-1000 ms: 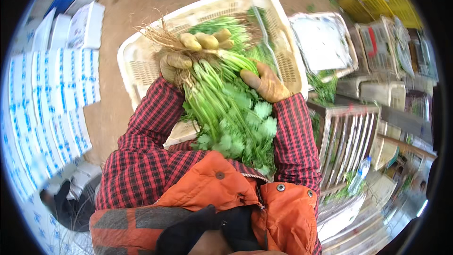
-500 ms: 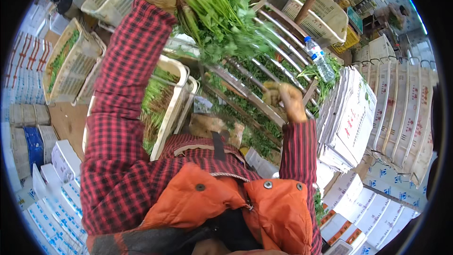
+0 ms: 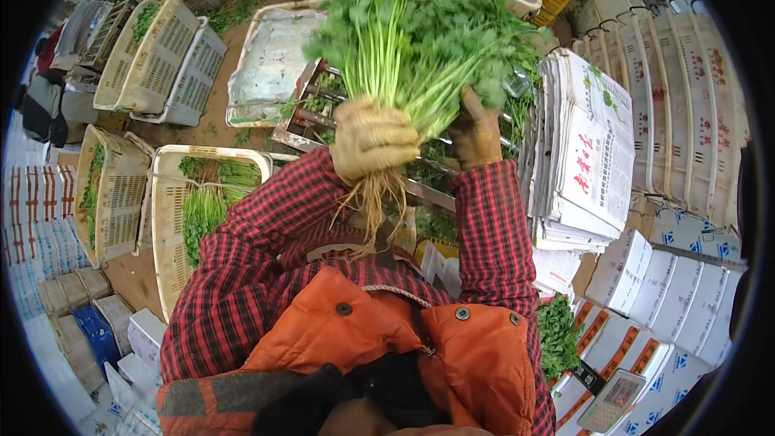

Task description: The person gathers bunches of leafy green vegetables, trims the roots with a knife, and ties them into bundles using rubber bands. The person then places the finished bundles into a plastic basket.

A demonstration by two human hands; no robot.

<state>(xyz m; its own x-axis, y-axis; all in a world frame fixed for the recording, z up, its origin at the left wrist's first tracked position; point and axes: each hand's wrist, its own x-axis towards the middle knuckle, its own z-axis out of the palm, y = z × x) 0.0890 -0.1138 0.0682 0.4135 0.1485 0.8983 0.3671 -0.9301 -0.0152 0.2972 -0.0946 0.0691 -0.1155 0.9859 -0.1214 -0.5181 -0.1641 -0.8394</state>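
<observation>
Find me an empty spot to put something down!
Mostly bare: the pale-lined crate, beside the slatted rack. A strip of brown floor shows between it and the white crate. Crowded: the rack, under the green bunch and beside the paper stack.

Left hand (image 3: 374,139): pale yellow-tan work glove (image 3: 363,155), creased across the fingers. Right hand (image 3: 478,136): browner glove (image 3: 484,145), darker at the fingers. Behind each hand: long sleeve (image 3: 495,242), red-and-black check. Farther back, between the two sleeves: orange padded collar (image 3: 303,331), two flaps, round metal snaps (image 3: 462,312); pale twisted cord (image 3: 397,292) along the edge; black inner garment (image 3: 383,379). Behind the left hand, lowest: grey panel (image 3: 254,391), orange stripe.
</observation>
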